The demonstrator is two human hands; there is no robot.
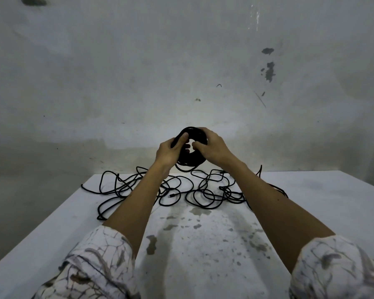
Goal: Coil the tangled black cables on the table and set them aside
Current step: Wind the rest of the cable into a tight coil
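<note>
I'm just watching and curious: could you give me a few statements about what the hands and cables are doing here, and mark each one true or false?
1. Both hands hold a coil of black cable up above the table. True.
2. All of the cable is already coiled. False: a loose tangle of black cable lies spread on the table beneath the hands.
3. The left hand grips the coil's left side and the right hand its right side. True.
4. The person wears gloves. False: both hands are bare, with patterned sleeves rolled up the forearms.
5. The tabletop is spotless. False: grey stains mark its near part.
</note>
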